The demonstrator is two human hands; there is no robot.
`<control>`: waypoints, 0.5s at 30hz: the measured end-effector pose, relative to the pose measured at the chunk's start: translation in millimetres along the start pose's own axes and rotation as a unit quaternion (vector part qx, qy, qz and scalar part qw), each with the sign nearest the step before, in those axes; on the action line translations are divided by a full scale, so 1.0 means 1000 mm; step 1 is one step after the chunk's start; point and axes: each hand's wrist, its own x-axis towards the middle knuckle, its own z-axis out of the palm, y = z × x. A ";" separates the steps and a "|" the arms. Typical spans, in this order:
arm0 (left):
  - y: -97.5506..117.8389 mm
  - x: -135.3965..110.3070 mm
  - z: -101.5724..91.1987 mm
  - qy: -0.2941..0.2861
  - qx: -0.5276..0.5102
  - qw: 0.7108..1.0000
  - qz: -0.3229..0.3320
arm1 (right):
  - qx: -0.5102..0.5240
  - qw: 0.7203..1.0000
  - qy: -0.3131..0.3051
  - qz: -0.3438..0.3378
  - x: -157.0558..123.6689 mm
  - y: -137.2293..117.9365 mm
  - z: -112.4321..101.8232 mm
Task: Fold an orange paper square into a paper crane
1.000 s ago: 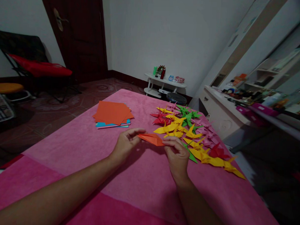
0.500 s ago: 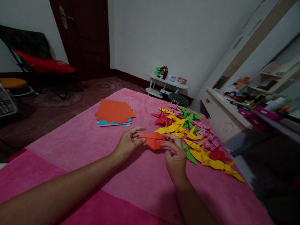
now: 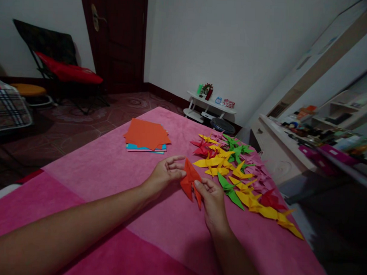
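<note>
A folded piece of orange origami paper (image 3: 188, 180) is held up above the pink cloth, its point upward and two narrow legs hanging down. My left hand (image 3: 167, 172) pinches its upper left edge between thumb and fingers. On the other side, my right hand (image 3: 211, 193) grips the right edge, thumb on the front near the split. Just right of my right hand lie finished paper cranes: a green crane (image 3: 230, 190), several yellow cranes (image 3: 250, 200) and a red crane (image 3: 271, 199).
A stack of square paper sheets (image 3: 147, 133), orange on top, sits left of centre on the pink tablecloth (image 3: 104, 171). Beyond the table stand a small white shelf (image 3: 213, 102), a folding chair (image 3: 62, 65) and a dresser (image 3: 270, 148) crowded with small items.
The orange paper has turned from lying sideways to point upward, and its two lower legs now show apart. The view has shifted slightly left.
</note>
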 end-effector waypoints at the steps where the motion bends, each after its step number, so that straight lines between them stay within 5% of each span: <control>1: -0.001 -0.002 0.003 0.006 -0.005 1.000 -0.009 | 0.026 1.000 0.006 0.011 -0.001 0.000 0.002; 7: -0.005 -0.009 0.013 0.022 0.016 1.000 0.007 | 0.079 0.995 -0.027 0.047 -0.007 0.003 0.007; 11: -0.005 -0.007 0.010 0.034 0.078 0.996 0.038 | 0.042 0.997 -0.063 0.002 -0.009 0.004 0.007; 15: -0.002 -0.011 0.013 0.005 0.146 0.987 0.071 | 0.009 0.999 -0.035 -0.037 -0.006 0.007 0.004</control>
